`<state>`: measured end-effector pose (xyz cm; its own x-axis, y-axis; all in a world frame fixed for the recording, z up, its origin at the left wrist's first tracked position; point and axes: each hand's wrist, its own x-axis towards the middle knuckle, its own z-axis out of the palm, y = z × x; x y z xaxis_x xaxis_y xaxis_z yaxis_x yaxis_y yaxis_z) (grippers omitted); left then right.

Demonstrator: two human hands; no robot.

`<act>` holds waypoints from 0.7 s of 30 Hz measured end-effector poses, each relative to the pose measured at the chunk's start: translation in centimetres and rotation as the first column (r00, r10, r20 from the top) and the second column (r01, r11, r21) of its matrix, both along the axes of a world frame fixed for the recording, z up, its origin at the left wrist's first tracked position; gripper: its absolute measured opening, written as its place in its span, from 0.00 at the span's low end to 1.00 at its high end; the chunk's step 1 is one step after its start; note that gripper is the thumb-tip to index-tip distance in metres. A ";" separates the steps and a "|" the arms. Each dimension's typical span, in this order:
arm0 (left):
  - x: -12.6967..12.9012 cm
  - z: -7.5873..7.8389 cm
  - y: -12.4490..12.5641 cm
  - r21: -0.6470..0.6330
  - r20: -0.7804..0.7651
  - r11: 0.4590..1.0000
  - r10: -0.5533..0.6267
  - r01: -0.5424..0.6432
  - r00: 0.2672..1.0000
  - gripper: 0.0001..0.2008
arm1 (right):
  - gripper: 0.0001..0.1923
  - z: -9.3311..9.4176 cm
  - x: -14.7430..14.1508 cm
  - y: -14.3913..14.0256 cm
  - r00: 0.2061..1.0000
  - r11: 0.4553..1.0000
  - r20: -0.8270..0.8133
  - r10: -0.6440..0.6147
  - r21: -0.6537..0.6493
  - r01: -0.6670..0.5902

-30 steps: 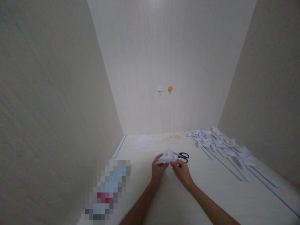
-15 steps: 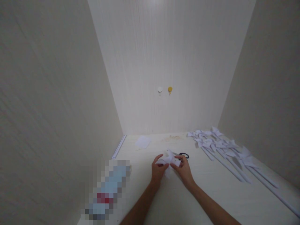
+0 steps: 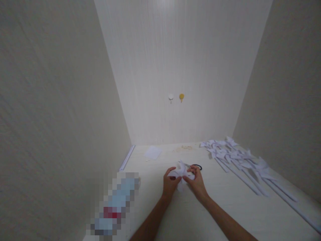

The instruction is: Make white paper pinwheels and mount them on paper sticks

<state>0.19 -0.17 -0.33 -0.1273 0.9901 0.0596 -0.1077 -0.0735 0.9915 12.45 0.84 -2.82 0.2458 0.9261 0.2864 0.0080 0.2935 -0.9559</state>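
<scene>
Nearest, at the lower left of the pale table [image 3: 215,219], lies a long pixelated item [image 3: 120,197], bluish with a red patch; whether it is a container, and what it might hold, cannot be told. The two forearms reach in beside it, and between the hands, a little above the middle of the near table, is a folded white paper piece [image 3: 181,171] with pointed blades spreading out from its centre. The left hand [image 3: 170,183] grasps its left side, thumb at the centre and fingers curled about a blade; the right hand [image 3: 198,181] pinches it from the other side, thumb also close to the centre — both grips are closed on the paper. Just behind the right hand lie scissors [image 3: 200,166], mostly covered by it, so that little more than a black handle loop shows. To the right, white paper pinwheels [image 3: 220,153] lie crowded and overlapping, their long paper sticks [image 3: 294,206] slanting toward the near right corner. Along the left wall rest slim white rods [image 3: 127,158]. Farther back lie a flat paper square [image 3: 153,153] and small beige bits [image 3: 185,147] — too small to make out. On the back wall [image 3: 175,60] hang a white hook [image 3: 171,96] and a yellow hook [image 3: 182,96]
</scene>
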 end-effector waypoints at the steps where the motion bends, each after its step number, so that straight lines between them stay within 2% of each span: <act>1: 0.0 0.0 0.0 0.002 0.010 1.000 -0.008 0.008 1.000 0.24 | 0.26 -0.1 0.0 0.1 1.000 1.000 -0.001 0.005 -0.005 -0.005; 4: -0.3 0.1 0.2 -0.017 0.074 0.997 -0.068 0.069 0.995 0.28 | 0.26 -0.3 0.1 0.1 0.999 1.000 -0.036 0.022 -0.016 -0.023; 6: -0.8 0.3 0.3 -0.062 0.154 0.985 -0.147 0.158 0.977 0.29 | 0.26 -0.2 0.1 0.0 0.995 0.997 -0.082 0.062 -0.034 -0.065; 9: -1.9 0.7 0.5 -0.121 0.266 0.939 -0.281 0.321 0.922 0.26 | 0.27 0.0 0.1 -0.2 0.973 0.982 -0.163 0.165 -0.070 -0.178; 12: -2.7 1.0 0.5 -0.117 0.295 0.894 -0.385 0.433 0.874 0.22 | 0.28 0.4 0.2 -0.4 0.927 0.946 -0.247 0.283 -0.086 -0.311; 14: -2.8 1.0 0.4 -0.118 0.251 0.889 -0.405 0.443 0.879 0.22 | 0.29 0.7 0.3 -0.6 0.897 0.922 -0.286 0.338 -0.090 -0.376; 18: -2.3 0.7 0.3 -0.149 0.071 0.918 -0.360 0.367 0.930 0.26 | 0.30 1.0 0.4 -0.8 0.856 0.877 -0.308 0.416 -0.111 -0.467; 21: -2.0 0.4 0.4 -0.154 0.012 0.935 -0.323 0.321 0.946 0.26 | 0.30 1.2 0.4 -0.9 0.850 0.870 -0.308 0.428 -0.114 -0.479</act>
<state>-1.82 0.26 0.10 0.1992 0.9753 -0.0952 -0.0877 0.1145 0.9895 12.82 -0.01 -1.66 -0.1721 0.9810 0.0892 -0.3432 0.0252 -0.9389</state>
